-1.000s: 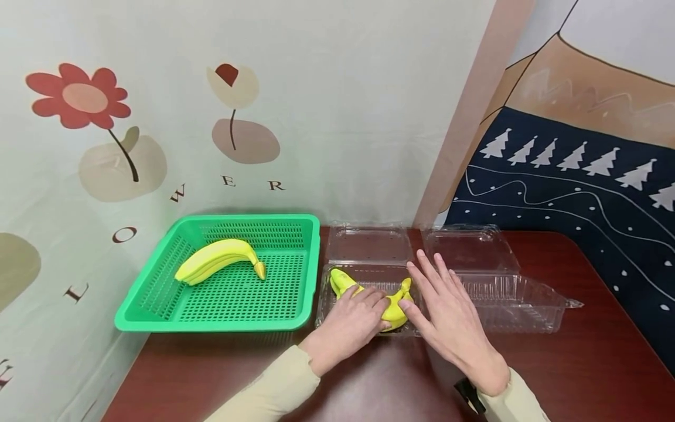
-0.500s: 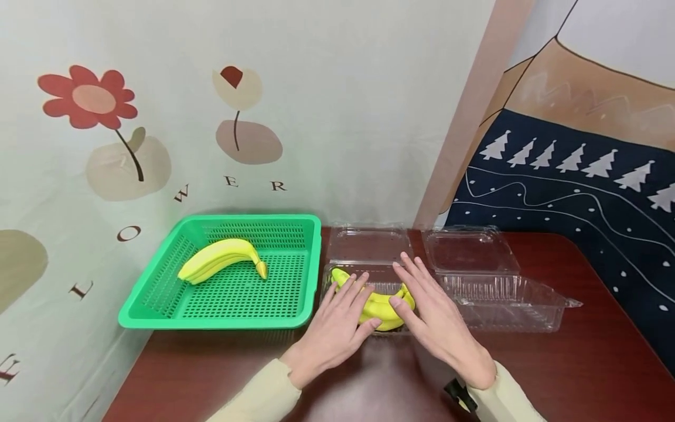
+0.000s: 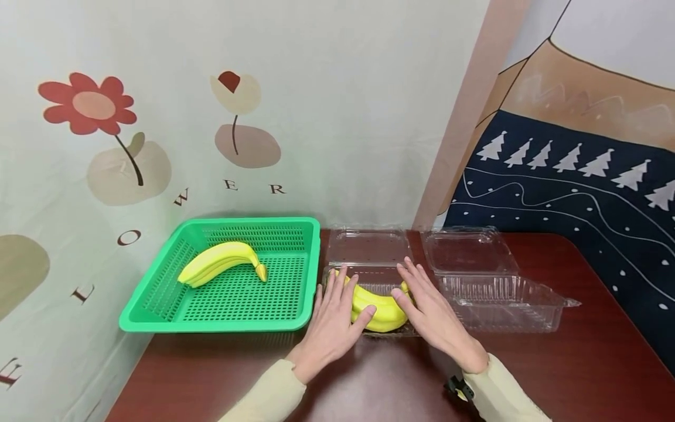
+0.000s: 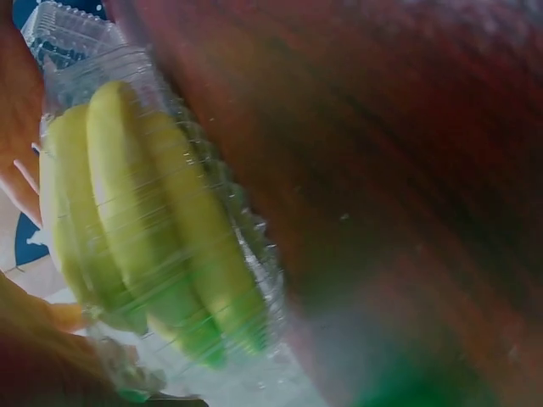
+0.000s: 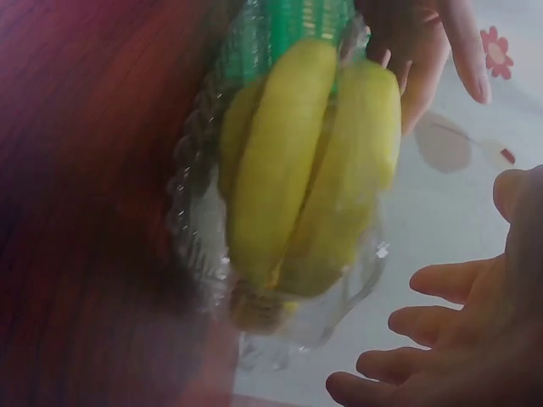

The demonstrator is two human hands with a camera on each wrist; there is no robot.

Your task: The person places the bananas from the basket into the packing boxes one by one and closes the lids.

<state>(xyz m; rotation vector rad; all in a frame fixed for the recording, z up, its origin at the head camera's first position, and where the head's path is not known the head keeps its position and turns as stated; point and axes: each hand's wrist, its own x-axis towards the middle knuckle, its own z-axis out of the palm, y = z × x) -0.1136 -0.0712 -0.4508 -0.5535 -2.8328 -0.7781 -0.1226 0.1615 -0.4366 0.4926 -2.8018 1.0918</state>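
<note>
A bunch of yellow bananas (image 3: 381, 310) lies in the base of a clear plastic clamshell box (image 3: 374, 271), whose lid (image 3: 369, 245) is folded back. My left hand (image 3: 328, 331) is over the left end of the bunch, fingers straight and pointing away from me, thumb toward the bananas. Over the right end is my right hand (image 3: 435, 310), its fingers also straight, covering part of the stem. Through the box's clear side, the left wrist view shows the bananas (image 4: 136, 212) side by side. In the right wrist view, the right hand's spread fingers (image 5: 424, 326) are beside the box.
To the left stands a green perforated basket (image 3: 218, 327) with another banana bunch (image 3: 218, 264) in it. A second clear clamshell box (image 3: 506, 305) lies to the right with its lid raised back. A wall sheet (image 3: 358, 117) rises behind the table (image 3: 390, 375).
My left hand has let go of the bananas, straightened its fingers and shifted left to the bunch's left end. My right hand has moved slightly left. The bunch has settled lower in the box.
</note>
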